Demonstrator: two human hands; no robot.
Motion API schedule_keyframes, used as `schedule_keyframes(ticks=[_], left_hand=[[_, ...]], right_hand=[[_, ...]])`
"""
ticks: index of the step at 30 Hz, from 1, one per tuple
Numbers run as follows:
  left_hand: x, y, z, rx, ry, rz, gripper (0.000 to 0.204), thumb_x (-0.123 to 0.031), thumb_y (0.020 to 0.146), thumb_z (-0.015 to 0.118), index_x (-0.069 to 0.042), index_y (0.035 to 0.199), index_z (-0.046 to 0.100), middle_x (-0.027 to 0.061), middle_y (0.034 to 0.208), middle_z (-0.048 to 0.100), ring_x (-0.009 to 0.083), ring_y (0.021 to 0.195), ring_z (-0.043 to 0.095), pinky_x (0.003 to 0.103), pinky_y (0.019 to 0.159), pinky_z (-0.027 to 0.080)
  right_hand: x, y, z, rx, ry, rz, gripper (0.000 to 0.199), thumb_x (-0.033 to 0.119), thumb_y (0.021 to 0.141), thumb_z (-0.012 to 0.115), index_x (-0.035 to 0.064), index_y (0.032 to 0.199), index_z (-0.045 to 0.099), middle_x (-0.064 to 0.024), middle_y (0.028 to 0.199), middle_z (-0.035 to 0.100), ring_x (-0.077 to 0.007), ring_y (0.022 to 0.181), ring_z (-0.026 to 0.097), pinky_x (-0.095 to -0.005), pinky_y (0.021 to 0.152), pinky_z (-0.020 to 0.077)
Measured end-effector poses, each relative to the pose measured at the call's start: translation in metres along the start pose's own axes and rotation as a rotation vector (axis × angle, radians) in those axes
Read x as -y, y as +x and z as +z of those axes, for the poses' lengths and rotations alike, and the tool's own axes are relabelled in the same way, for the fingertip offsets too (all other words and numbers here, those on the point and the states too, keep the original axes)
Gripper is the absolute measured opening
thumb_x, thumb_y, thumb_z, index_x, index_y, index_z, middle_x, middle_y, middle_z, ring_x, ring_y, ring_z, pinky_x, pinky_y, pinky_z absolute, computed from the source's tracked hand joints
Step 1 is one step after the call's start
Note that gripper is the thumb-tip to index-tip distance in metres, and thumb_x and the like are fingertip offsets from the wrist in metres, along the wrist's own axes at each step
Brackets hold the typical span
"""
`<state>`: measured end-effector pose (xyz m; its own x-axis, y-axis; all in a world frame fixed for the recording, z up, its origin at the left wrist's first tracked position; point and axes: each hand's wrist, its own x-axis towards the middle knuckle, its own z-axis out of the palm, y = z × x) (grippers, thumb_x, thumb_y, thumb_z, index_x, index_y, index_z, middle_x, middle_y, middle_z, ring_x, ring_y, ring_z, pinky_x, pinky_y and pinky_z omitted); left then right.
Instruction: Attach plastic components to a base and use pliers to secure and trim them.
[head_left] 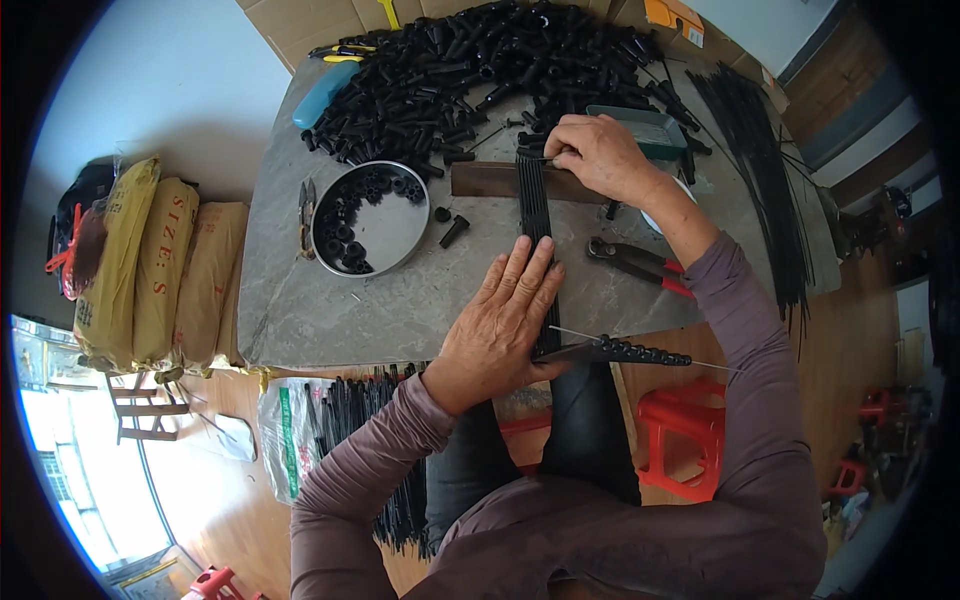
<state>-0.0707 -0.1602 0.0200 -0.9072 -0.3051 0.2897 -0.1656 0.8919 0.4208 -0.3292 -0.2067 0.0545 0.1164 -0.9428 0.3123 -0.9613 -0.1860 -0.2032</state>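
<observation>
A row of thin black rods (534, 200) lies side by side across a dark wooden strip (480, 181), running toward me. My left hand (503, 318) rests flat on the near part of the rods, fingers stretched out. At their far end my right hand (602, 158) has thumb and forefinger pinched together; what is between them is too small to make out. A thin metal wire strung with small black rings (645, 351) sits at the table's near edge, beside the left hand. Red-handled pincers (632, 264) lie right of the rods.
Black tube-like parts (450, 75) are heaped at the back. A round metal dish (335, 262) holds black rings, with small pliers (306, 215) at its left. Loose black rods (755, 180) lie at right, near a green tray (655, 135). A red stool (682, 440) stands below.
</observation>
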Motion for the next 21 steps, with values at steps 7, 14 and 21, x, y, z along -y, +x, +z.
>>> schedule_keyframes(ticks=[7,14,21], left_hand=[[0.001,0.0,0.0,-0.009,0.063,0.024,0.104,-0.055,0.064,0.076,0.005,0.139,0.035,0.0238,0.15,0.022,0.0383,0.141,0.02,0.046,0.114,0.023],[0.003,-0.002,0.0,-0.019,0.065,0.024,0.097,-0.053,0.069,0.073,0.003,0.139,0.034,0.0222,0.15,0.023,0.0386,0.141,0.02,0.047,0.113,0.023],[0.002,-0.001,0.0,-0.018,0.053,0.025,0.101,-0.054,0.065,0.074,0.005,0.138,0.036,0.0235,0.149,0.023,0.0379,0.141,0.02,0.046,0.114,0.022]], right_hand=[[-0.011,0.002,0.001,0.009,0.041,-0.132,0.007,0.01,0.079,0.062,0.0076,0.084,0.066,-0.0022,0.08,0.063,-0.0213,0.074,0.06,-0.0336,0.078,0.0409],[0.004,0.005,0.003,0.101,0.325,0.202,0.012,0.011,0.083,0.063,0.0039,0.092,0.066,-0.0063,0.08,0.066,-0.0222,0.071,0.063,-0.0328,0.069,0.0469],[0.007,-0.009,0.004,-0.11,0.301,0.071,0.017,0.012,0.083,0.064,0.0026,0.097,0.064,-0.0099,0.082,0.066,-0.0258,0.074,0.064,-0.0358,0.068,0.0491]])
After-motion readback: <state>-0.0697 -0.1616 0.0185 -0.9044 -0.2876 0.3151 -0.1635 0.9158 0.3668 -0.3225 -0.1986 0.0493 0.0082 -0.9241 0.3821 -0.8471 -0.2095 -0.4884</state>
